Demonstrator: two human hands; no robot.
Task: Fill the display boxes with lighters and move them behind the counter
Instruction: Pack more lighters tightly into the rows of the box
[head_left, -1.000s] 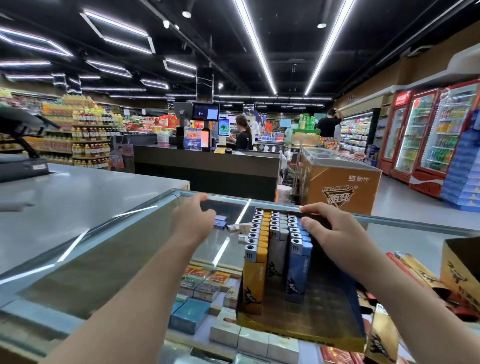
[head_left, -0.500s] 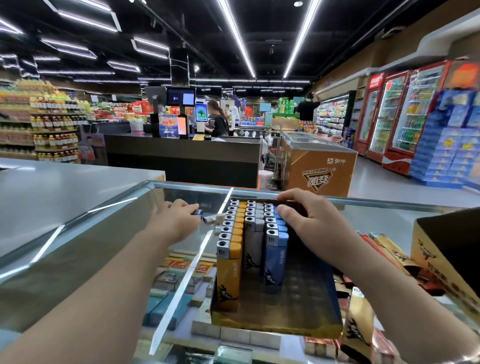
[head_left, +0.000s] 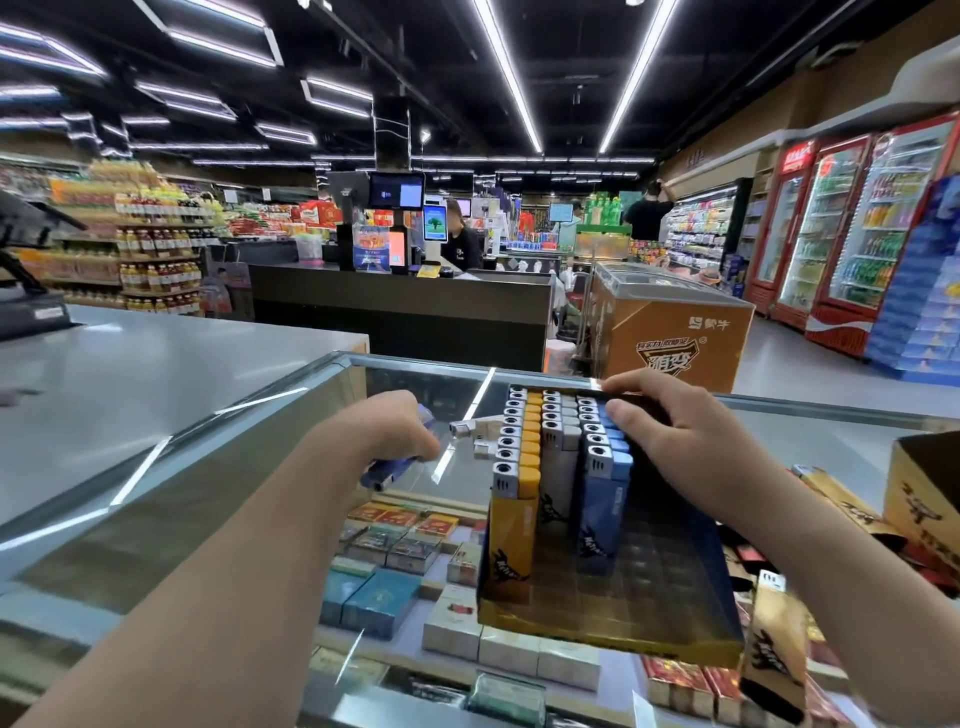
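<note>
Two blue lighters (head_left: 389, 465) gripped in left hand (head_left: 392, 434), beside display box (head_left: 613, 618).

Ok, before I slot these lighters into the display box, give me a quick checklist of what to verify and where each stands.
1. Left hand grips blue lighters: ok.
2. Right hand steadies the display box at its far end: ok.
3. Free slots in box: ok, near part empty.
4. Loaded rows upright: ok.
5. Loose lighters left on the glass counter: not ok, two still lying there.
6. How many lighters are held: cannot tell.
</note>
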